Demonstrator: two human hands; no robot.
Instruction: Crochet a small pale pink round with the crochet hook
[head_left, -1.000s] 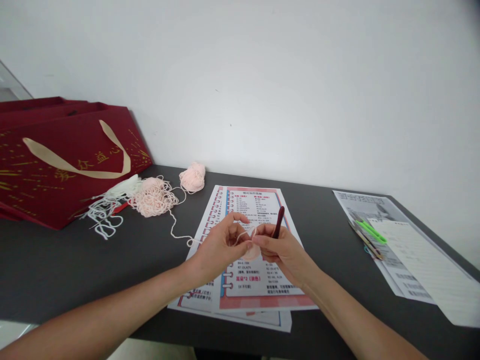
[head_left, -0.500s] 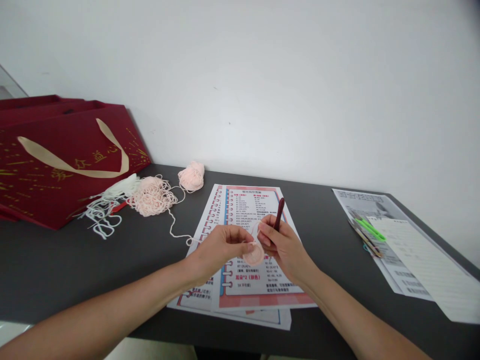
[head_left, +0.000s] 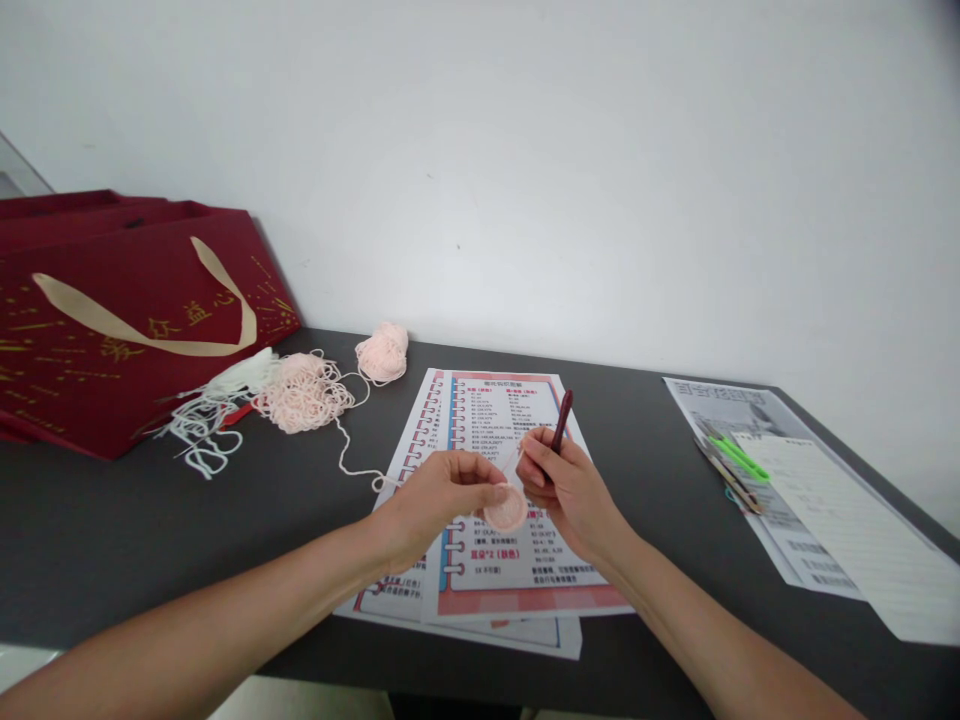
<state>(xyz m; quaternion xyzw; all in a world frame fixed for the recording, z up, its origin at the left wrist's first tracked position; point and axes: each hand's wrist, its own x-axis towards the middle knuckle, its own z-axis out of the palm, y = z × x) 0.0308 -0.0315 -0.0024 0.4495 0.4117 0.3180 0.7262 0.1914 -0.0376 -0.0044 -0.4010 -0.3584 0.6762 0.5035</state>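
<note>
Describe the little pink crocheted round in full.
The crocheted round is a small, flat, pale pink disc of yarn. The left hand pinches its upper left edge. A thin strand rises from it toward the right hand, which grips a dark red crochet hook. The round hangs over the printed pattern sheet.

Dark table [head_left: 112, 540]: red bag [head_left: 112, 330], yarn [head_left: 304, 392], pattern sheets [head_left: 487, 560], papers [head_left: 825, 510].

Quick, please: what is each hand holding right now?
Left hand: closed, pinching the pink crochet disc.
Right hand: closed, holding the dark red crochet hook.
</note>
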